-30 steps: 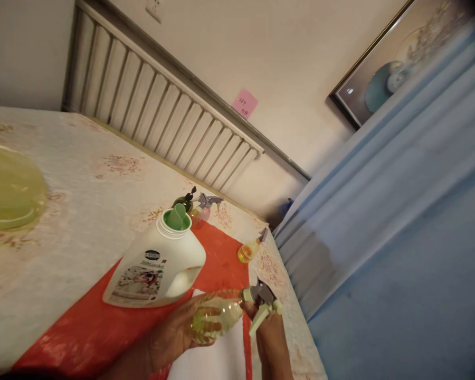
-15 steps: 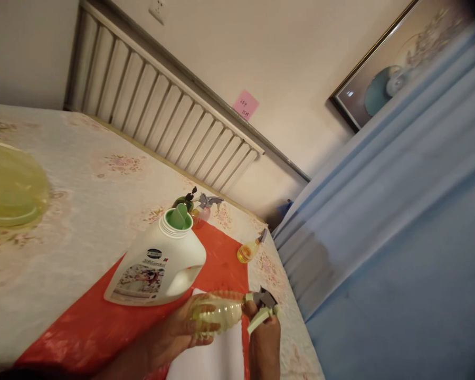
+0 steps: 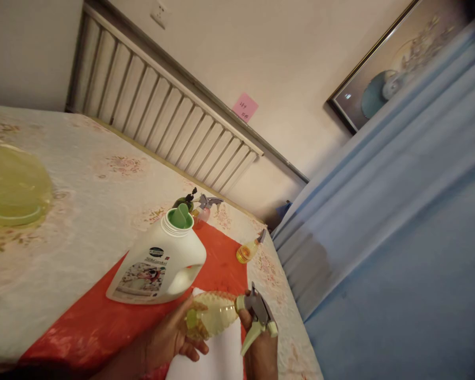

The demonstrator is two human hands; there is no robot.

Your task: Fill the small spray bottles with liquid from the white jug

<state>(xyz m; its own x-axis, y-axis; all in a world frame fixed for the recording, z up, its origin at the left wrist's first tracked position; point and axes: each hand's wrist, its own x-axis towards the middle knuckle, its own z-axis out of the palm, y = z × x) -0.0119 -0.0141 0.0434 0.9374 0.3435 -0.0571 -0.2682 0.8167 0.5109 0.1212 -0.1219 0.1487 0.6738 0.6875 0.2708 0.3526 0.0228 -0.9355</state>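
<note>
A clear yellowish spray bottle with ribbed sides lies sideways between my hands. My left hand cups its base end, some fingers seen through the plastic and the lower ones loosely spread beneath. At the neck, my right hand grips it with finger and thumb around the collar, just under the grey spray head with its pale trigger. Under the bottle is a white sheet on a red cloth or plastic cover. Beside my left hand stands a large white detergent jug without a cap, green inside its mouth.
A small orange-yellow spray bottle stands tilted in view at the right. Behind the jug are a pink spray bottle and a dark green bottle. A yellow translucent basin sits far left; a blue curtain hangs right.
The spray head has turned, its trigger now pointing down and left. The bottle has shifted slightly left, and the lower fingers of my left hand have loosened. The jug stays put.
</note>
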